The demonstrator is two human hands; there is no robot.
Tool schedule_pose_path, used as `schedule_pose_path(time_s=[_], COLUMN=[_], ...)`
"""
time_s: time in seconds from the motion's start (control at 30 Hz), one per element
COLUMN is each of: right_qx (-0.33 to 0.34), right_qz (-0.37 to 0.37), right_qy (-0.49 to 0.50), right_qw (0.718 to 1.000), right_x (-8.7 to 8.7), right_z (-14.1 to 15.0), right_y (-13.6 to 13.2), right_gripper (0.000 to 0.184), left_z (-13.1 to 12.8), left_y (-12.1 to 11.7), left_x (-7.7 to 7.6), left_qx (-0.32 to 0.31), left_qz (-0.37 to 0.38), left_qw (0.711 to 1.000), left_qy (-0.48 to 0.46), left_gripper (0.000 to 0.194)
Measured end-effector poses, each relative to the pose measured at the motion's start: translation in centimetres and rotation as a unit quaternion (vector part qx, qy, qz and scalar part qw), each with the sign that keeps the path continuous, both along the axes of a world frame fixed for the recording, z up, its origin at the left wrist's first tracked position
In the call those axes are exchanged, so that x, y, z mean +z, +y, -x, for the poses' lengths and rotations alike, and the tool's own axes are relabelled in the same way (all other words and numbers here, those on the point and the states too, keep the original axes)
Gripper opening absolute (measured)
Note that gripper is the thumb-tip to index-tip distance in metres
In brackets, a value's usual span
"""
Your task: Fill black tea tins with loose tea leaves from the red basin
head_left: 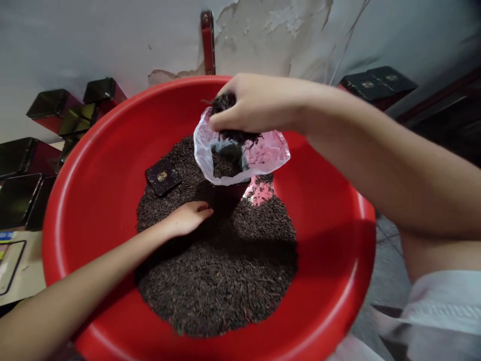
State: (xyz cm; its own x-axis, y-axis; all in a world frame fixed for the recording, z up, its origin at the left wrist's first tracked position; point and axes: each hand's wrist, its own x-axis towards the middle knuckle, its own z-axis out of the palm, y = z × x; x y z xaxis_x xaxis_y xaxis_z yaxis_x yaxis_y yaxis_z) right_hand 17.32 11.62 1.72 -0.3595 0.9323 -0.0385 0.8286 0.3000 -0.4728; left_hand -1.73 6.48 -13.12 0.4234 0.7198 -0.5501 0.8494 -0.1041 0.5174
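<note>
My right hand (255, 103) is closed around a clump of dark loose tea leaves (224, 103), above the mouth of a clear plastic bag (203, 150). More leaves show below the palm. The bag's rim is folded outward over a dark container, whose sides are mostly in shadow. Low and to the left, my left hand (188, 218) rests just above the tea pile (225, 291), fingers loosely apart and pointing toward the container's base. Whether they touch it I cannot tell. A dark square lid (163, 176) with a gold mark lies on the pile.
A large red plastic tub (326, 200) holds the tea. Several dark square tins (17, 200) stand outside it on the left. Two dark-topped boxes (376, 82) are at the back right. Behind the tub, a red bar (208, 42) leans on a peeling wall (255, 37).
</note>
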Motion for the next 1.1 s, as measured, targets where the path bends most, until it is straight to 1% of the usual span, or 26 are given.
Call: schedule_pose_path(time_s=[0.07, 0.13, 0.2, 0.23, 0.3, 0.33, 0.4, 0.5, 0.6, 0.67, 0.73, 0.87, 0.93, 0.97, 1.03, 1.1], right_qx=[0.039, 0.074, 0.092, 0.101, 0.124, 0.134, 0.129, 0.092, 0.079, 0.078, 0.076, 0.079, 0.08, 0.083, 0.097, 0.124], right_qz=[-0.024, -0.03, -0.023, -0.021, -0.028, -0.038, -0.065, -0.098, -0.103, -0.119, -0.135, -0.151, -0.168, -0.178, -0.203, -0.245], right_qy=[-0.101, -0.183, -0.239, -0.248, -0.237, -0.215, -0.155, -0.078, -0.056, -0.068, -0.081, -0.079, -0.079, -0.078, -0.063, -0.022], right_qw=[0.994, 0.98, 0.966, 0.963, 0.963, 0.967, 0.977, 0.988, 0.99, 0.987, 0.985, 0.982, 0.979, 0.977, 0.972, 0.961], right_x=[-0.7, -1.3, -1.9, -2.0, -2.2, -2.1, -1.9, -1.5, -1.4, -1.5, -1.7, -2.2, -2.3, -2.2, -1.9, -1.7], right_z=[0.9, 1.8, 2.2, 2.1, 1.7, 1.4, 0.8, 0.4, 0.6, 0.8, 1.1, 1.4, 1.0, 0.7, -0.1, -0.6], right_y=[0.8, 1.4, 1.9, 2.2, 2.6, 2.8, 2.9, 2.8, 2.5, 2.3, 2.2, 2.1, 2.2, 2.2, 1.7, 0.3], right_gripper=[0.018, 0.013, 0.014, 0.016, 0.021, 0.022, 0.019, 0.012, 0.009, 0.021, 0.03, 0.032, 0.033, 0.031, 0.025, 0.021], left_z=[0.0, 0.1, 0.5, 0.9, 1.9, 2.6, 3.7, 4.4, 3.2, 1.8, 0.3, -1.8, -2.1, -2.0, -1.4, -0.4], left_y=[0.3, 0.5, 0.4, 0.3, 0.0, -0.1, -0.3, -0.3, -0.6, -1.0, -1.4, -1.8, -1.5, -1.3, -0.8, -0.4], left_x=[0.1, 0.6, 1.5, 2.1, 3.1, 3.4, 3.8, 3.5, 3.1, 3.0, 3.0, 2.5, 2.3, 2.4, 3.0, 4.1], left_qx=[-0.028, -0.042, -0.079, -0.103, -0.139, -0.143, -0.126, -0.095, -0.084, -0.085, -0.087, -0.117, -0.129, -0.131, -0.12, -0.092], left_qz=[-0.022, -0.023, -0.013, -0.008, 0.002, 0.005, -0.002, -0.046, -0.053, -0.057, -0.08, -0.118, -0.116, -0.101, -0.076, -0.09], left_qw=[0.998, 0.995, 0.991, 0.986, 0.976, 0.973, 0.972, 0.974, 0.976, 0.981, 0.985, 0.984, 0.983, 0.985, 0.987, 0.986], left_qy=[0.054, 0.084, 0.109, 0.127, 0.166, 0.183, 0.201, 0.203, 0.195, 0.165, 0.125, 0.067, 0.055, 0.055, 0.072, 0.104], left_gripper=[0.037, 0.038, 0.039, 0.04, 0.044, 0.046, 0.046, 0.033, 0.033, 0.032, 0.032, 0.03, 0.025, 0.024, 0.024, 0.027])
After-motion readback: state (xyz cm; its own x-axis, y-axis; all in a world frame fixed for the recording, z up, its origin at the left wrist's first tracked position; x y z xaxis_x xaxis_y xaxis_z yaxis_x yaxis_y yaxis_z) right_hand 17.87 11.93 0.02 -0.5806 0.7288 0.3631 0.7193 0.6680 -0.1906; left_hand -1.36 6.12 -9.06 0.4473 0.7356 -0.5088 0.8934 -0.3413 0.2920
